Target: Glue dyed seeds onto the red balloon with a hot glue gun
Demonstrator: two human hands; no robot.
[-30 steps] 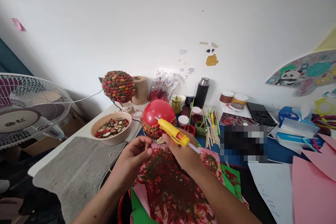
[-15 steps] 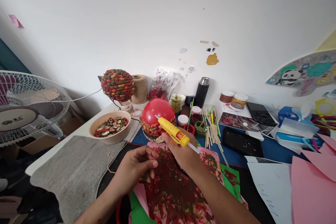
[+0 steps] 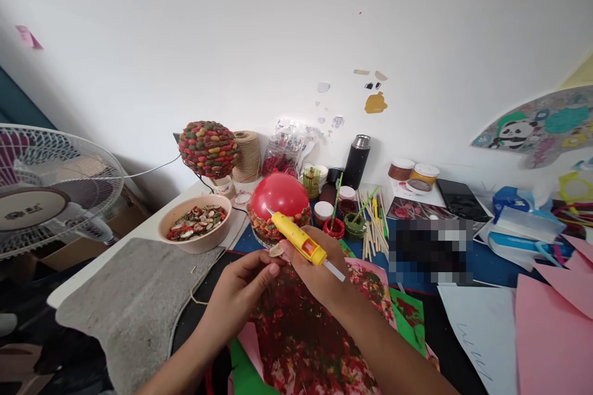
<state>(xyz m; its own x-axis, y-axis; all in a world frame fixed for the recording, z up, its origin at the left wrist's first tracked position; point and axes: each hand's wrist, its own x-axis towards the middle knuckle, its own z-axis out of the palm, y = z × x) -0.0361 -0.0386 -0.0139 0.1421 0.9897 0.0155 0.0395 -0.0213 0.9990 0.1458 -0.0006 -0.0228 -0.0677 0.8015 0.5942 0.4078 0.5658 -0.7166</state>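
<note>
My right hand (image 3: pixel 319 268) is closed round a yellow glue gun (image 3: pixel 299 237), whose tip points up and left towards a red balloon (image 3: pixel 280 194). Shell-like pieces in red, green and orange cover the balloon's lower part. A small pale shell piece (image 3: pixel 277 251) sits between the fingertips of both hands, below the gun. My left hand (image 3: pixel 241 287) has its thumb and fingers pinched at the left of that piece. Under the hands lies a paint-stained sheet (image 3: pixel 310 333).
A bowl (image 3: pixel 194 241) of shell pieces stands left, near a covered ball (image 3: pixel 208 149) and twine (image 3: pixel 246 157). Paint jars (image 3: pixel 355 226), sticks (image 3: pixel 370 234) and a black flask (image 3: pixel 356 162) are behind and right. A fan (image 3: pixel 50 191) stands far left.
The glue gun has shifted slightly left and down in my right hand. My left hand's fingers have come together at the shell piece, which was at my right fingertips before.
</note>
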